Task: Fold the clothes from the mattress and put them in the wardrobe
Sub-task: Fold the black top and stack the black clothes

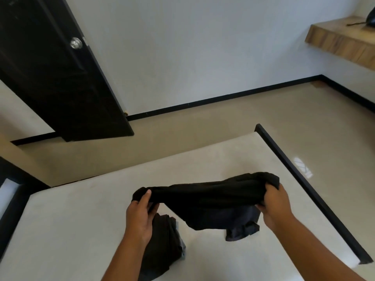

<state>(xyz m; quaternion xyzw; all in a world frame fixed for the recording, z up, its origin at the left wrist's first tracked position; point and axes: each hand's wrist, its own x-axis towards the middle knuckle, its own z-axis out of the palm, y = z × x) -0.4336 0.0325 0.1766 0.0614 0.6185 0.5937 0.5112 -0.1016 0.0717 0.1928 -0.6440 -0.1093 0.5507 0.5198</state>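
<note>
Both forearms reach up from six o'clock over the pale mattress (81, 220). Under the left wrist a folded dark pile (162, 246) lies on the mattress. The left hand (140, 216) pinches one end of a black garment (209, 197), thumb on top and the rest curled beneath the cloth. At three o'clock from it the right hand (276, 207) grips the other end, its fingers (271, 192) clamped round a bunched corner. The garment hangs between them above the mattress, and a loose flap droops towards six o'clock. A dark door (50, 67) stands at ten o'clock, a wooden shelf (341, 41) at two o'clock.
</note>
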